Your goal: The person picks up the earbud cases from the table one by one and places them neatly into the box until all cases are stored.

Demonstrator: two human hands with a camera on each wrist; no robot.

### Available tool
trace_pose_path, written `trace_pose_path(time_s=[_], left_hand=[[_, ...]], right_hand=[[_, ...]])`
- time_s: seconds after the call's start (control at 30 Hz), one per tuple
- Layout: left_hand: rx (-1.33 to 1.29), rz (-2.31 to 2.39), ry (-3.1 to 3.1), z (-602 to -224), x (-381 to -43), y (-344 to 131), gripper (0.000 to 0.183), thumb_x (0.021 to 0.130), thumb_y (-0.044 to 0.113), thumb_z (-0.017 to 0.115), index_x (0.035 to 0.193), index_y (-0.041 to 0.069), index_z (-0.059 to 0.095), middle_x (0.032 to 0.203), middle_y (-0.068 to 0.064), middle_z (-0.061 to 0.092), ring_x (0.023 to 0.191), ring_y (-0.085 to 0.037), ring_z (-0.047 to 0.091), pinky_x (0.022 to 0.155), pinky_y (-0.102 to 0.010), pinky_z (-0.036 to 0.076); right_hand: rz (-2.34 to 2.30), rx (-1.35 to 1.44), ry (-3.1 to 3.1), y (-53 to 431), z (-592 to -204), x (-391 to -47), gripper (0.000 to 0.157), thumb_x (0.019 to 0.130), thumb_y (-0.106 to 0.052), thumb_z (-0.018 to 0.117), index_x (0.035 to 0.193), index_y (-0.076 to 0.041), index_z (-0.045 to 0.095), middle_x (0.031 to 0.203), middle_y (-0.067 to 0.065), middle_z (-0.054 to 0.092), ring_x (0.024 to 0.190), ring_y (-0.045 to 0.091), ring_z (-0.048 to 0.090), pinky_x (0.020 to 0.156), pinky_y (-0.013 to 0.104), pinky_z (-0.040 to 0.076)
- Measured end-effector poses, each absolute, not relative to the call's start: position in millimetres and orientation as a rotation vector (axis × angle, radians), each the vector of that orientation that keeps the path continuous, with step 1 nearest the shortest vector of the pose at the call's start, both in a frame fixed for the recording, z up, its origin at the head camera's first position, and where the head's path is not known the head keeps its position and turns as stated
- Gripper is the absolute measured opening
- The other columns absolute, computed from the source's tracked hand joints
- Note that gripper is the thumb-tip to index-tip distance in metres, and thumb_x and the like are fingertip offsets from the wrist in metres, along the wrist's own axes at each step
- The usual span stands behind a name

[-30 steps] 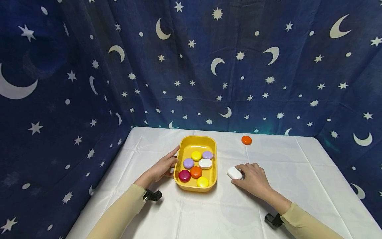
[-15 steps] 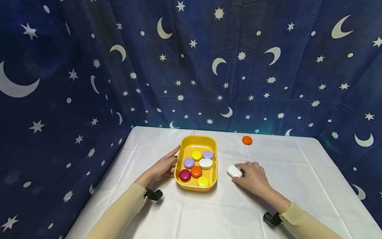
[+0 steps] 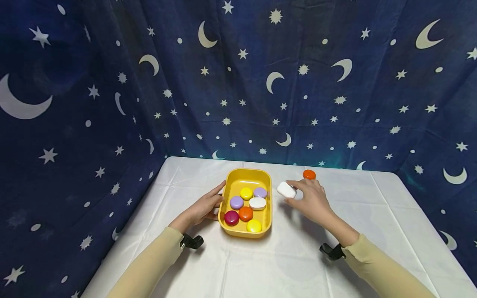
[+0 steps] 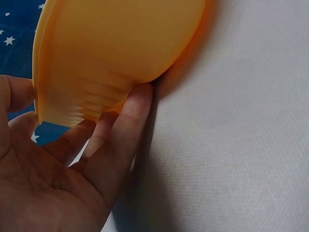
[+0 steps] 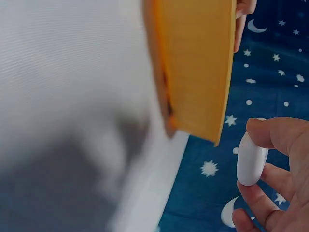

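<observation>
My right hand pinches a white rounded, pebble-like piece between thumb and fingers, held above the table just right of the yellow box. In the right wrist view, the white piece is gripped by its ends. My left hand rests against the box's left side; up close, its fingers touch the outer wall of the box. Inside the yellow box lie a white oval piece, two yellow, two lilac, an orange and a dark red round piece.
An orange round piece lies on the white-covered table near its back edge, just beyond my right hand. A dark blue curtain with moons and stars stands behind and along the left side.
My right hand has lifted the white piece off the table and carried it up and left, toward the box's right side. The left hand and box stay in place.
</observation>
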State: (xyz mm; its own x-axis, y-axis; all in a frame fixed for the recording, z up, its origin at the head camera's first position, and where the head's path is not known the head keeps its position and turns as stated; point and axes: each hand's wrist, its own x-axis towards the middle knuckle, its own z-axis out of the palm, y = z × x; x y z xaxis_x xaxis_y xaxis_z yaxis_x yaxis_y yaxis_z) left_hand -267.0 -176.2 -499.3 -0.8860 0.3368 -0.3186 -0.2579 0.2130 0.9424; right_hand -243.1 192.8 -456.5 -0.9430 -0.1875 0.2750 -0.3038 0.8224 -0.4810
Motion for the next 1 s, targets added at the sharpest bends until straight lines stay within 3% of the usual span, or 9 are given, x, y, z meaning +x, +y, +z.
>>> trace_pose_path(time_s=[0.3,0.5,0.77,1.0], left_hand=[[0.075,1.719,2.034,-499.4,-267.4,-177.2,0.066,0.103,0.027,0.049,0.161,0.045,0.025,0.149,-0.018,0.052,0.114,-0.029,0.067,0.076,-0.046,0.062],[0.074,1.715,2.02,-500.4,-269.0,-177.9,0.066,0.103,0.027,0.049,0.161,0.046,0.026,0.151,-0.019,0.05,0.115,-0.029,0.067,0.078,-0.046,0.062],[0.08,1.71,2.021,-498.9,-269.2,-177.3,0.065,0.103,0.027,0.049,0.161,0.046,0.026,0.153,-0.018,0.048,0.116,-0.03,0.066,0.078,-0.046,0.062],[0.075,1.718,2.012,-499.8,-268.1,-177.3,0.066,0.103,0.027,0.049,0.162,0.044,0.025,0.151,-0.019,0.05,0.114,-0.029,0.067,0.078,-0.046,0.062]], right_hand=[[0.745,0.52,-2.864,157.5,-442.2,-265.7,0.057,0.081,-0.032,0.087,0.134,-0.024,0.07,0.112,0.001,0.064,0.117,0.03,0.046,0.096,0.052,0.04],[0.72,0.623,-2.939,133.4,-439.9,-281.9,0.053,0.085,-0.032,0.083,0.135,-0.026,0.069,0.124,0.004,0.065,0.123,0.031,0.043,0.104,0.054,0.036],[0.646,0.728,-3.047,101.1,-438.4,-295.2,0.053,0.085,-0.029,0.083,0.135,-0.026,0.069,0.133,0.006,0.064,0.12,0.028,0.043,0.099,0.047,0.039],[0.545,0.763,-3.123,75.9,-444.1,-305.0,0.053,0.085,-0.026,0.083,0.136,-0.031,0.069,0.135,0.003,0.061,0.126,0.028,0.041,0.102,0.048,0.041]])
